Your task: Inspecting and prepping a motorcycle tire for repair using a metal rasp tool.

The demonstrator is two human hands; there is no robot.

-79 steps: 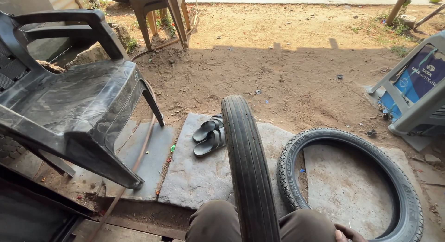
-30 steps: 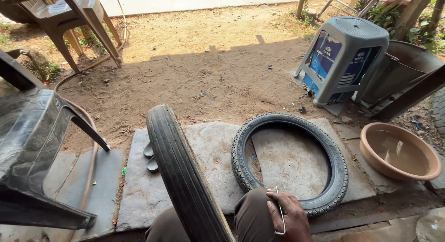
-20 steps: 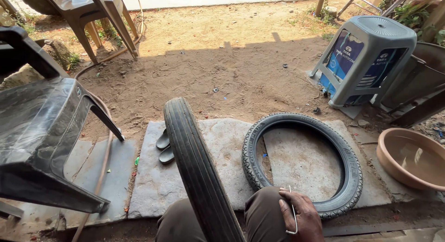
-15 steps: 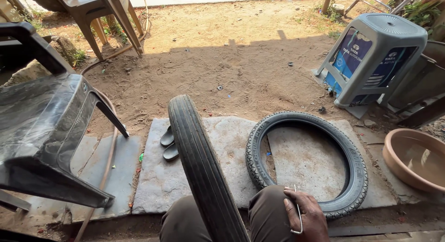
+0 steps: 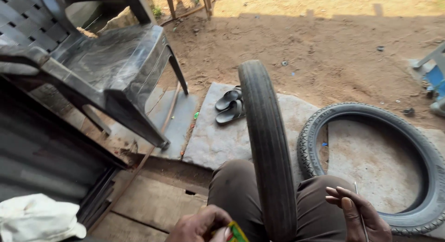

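A black tyre [image 5: 266, 144] stands upright between my knees, its tread facing me. My left hand [image 5: 204, 225] at the bottom edge is closed on a small green, yellow and red packet [image 5: 237, 232]. My right hand [image 5: 359, 216] rests on my right knee and holds a thin metal rod [image 5: 360, 214] between its fingers. A second black tyre [image 5: 371, 163] lies flat on the stone slab [image 5: 218, 140] just right of my right hand.
A black plastic chair [image 5: 106, 65] stands at the left. A pair of dark sandals [image 5: 229, 105] lies on the slab behind the upright tyre. A white cloth [image 5: 39, 219] sits bottom left. A grey and blue stool [image 5: 433, 72] shows at the right edge; dirt ground lies beyond.
The view has swung left, bringing the chair near and pushing the stool to the edge. My left hand has come into view holding the packet. My right hand still holds the rod.
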